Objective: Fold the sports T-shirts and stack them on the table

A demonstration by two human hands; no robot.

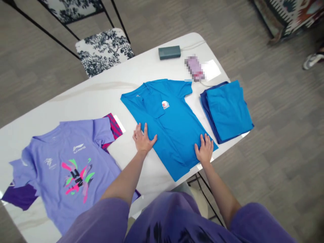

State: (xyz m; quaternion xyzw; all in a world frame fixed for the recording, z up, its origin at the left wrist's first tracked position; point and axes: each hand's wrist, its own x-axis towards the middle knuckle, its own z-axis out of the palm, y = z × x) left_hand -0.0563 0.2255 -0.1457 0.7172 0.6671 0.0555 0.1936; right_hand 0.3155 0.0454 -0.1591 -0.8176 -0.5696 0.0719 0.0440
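A blue T-shirt lies on the table with its left side folded inward and one sleeve turned over onto the front. A small white and red logo shows on its chest. My left hand rests on the folded edge, fingers spread. Near the hem at the right, my right hand lies flat on the cloth, its fingers extended. Right of this shirt sits a stack of folded blue shirts. To my left a lilac T-shirt with a bright print is spread out over other garments.
The white table has a rounded far corner. On it lie a dark green box-like device with a cable and a blurred pink object beside white paper. A chair with a tree-patterned seat stands beyond the far edge.
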